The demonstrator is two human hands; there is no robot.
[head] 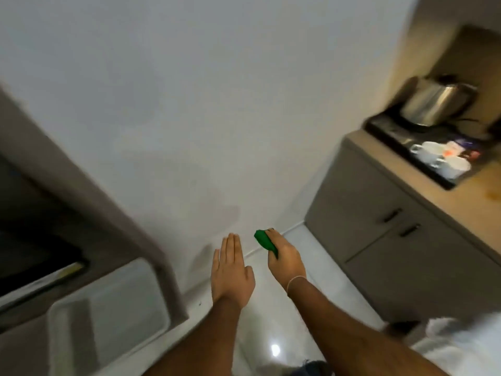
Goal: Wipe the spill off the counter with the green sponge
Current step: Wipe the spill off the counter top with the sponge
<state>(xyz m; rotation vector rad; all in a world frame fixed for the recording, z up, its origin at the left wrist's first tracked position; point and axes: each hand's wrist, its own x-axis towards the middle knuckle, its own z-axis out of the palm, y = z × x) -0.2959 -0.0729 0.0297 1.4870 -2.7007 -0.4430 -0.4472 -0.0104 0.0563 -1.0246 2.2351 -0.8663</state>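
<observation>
My right hand [286, 257] is closed around the green sponge [265, 240], which sticks out past my fingers. It hangs in the air over the white floor, well left of the counter [461, 202]. My left hand [231, 270] is held flat beside it, fingers straight and together, holding nothing. The beige counter runs along the right edge of the view. A brownish stain [494, 195] shows on it near the right border, blurred.
A black tray [385, 131] on the counter carries a steel kettle [437, 104] and white cups [444, 158]. Grey cabinet doors [379, 213] with dark handles sit below. A grey unit [81, 213] stands at the left, a white wall ahead.
</observation>
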